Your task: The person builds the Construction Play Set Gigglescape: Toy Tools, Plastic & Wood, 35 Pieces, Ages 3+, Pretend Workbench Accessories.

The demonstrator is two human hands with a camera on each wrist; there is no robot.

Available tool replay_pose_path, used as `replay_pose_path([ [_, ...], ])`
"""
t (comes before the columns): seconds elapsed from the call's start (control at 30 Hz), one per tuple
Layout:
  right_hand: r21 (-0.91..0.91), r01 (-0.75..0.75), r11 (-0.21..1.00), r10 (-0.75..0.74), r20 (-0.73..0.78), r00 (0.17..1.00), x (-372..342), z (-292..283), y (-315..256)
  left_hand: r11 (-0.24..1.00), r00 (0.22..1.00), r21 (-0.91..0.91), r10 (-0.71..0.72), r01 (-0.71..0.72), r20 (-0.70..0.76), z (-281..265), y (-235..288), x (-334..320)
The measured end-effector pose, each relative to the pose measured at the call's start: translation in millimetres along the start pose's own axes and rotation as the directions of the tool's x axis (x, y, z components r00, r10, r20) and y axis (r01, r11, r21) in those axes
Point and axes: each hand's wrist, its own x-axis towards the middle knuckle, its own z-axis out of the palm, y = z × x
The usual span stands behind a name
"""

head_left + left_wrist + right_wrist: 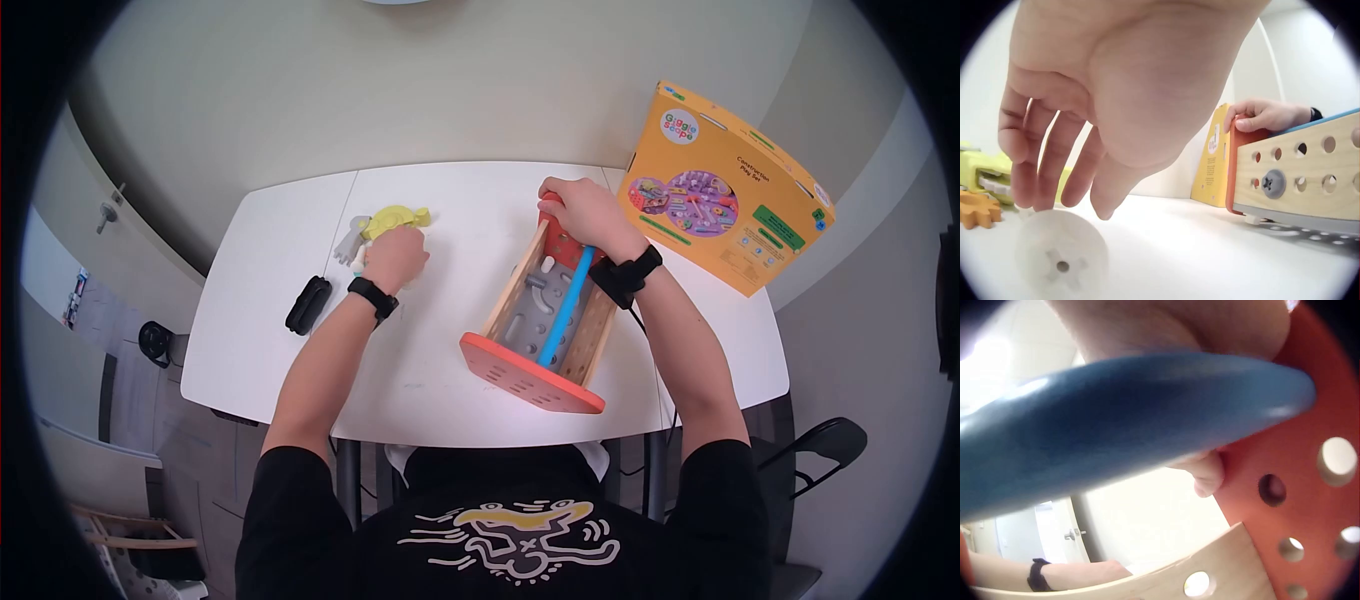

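Observation:
My left hand [397, 258] is low over the table's left half, beside yellow-green pieces [395, 220] and a grey piece [350, 242]. In the left wrist view its fingers [1050, 162] hang apart above a white round piece [1082, 240]; whether the tips touch it I cannot tell. My right hand [592, 215] grips the top of the red end panel [1310, 456] of a wooden toolbox [530, 374] with a blue bar [567, 310]. A grey screw head [1274, 184] shows in the toolbox's pale side.
A black case [308, 305] lies left of my left forearm. An orange gear [979, 209] sits by the yellow-green pieces. On the right, a yellow box [725, 185] stands behind my right wrist. The white table [440, 350] has its near edge at my body.

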Motion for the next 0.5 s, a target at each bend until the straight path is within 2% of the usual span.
replay_pose_path([
  [0.07,0.014,0.007,1.000,-0.007,0.005,1.000,0.3,0.9,-0.8,0.996,0.998,0.077,0.036,-0.033,-0.047,9.5,-0.2,5.1],
  [0.2,0.071,0.016,0.997,-0.018,0.022,1.000,-4.9,-5.4,-3.2,0.997,0.995,0.077,0.013,-0.005,-0.103,20.8,0.3,8.9],
  [0.27,0.089,0.016,0.996,-0.020,0.045,0.999,-7.9,-6.1,-1.6,1.000,0.994,0.016,-0.007,0.009,-0.110,19.5,1.3,9.0],
  [0.33,0.043,0.183,0.982,-0.175,-0.156,0.972,-14.6,-6.0,-1.3,1.000,0.996,0.001,-0.011,0.011,-0.089,15.3,3.5,7.4],
  [0.4,0.046,0.190,0.981,-0.179,-0.182,0.967,-22.8,-11.7,-6.0,1.000,0.998,-0.015,-0.013,0.012,-0.069,13.9,4.4,5.8],
  [0.47,0.046,0.193,0.980,-0.179,-0.214,0.960,-31.9,-20.6,-13.2,0.987,0.976,-0.141,0.040,-0.071,-0.214,13.8,5.2,5.6],
  [0.5,0.057,0.219,0.974,-0.200,-0.236,0.951,-36.3,-23.0,-15.9,0.987,0.975,-0.139,0.046,-0.077,-0.217,14.3,6.4,5.6],
])
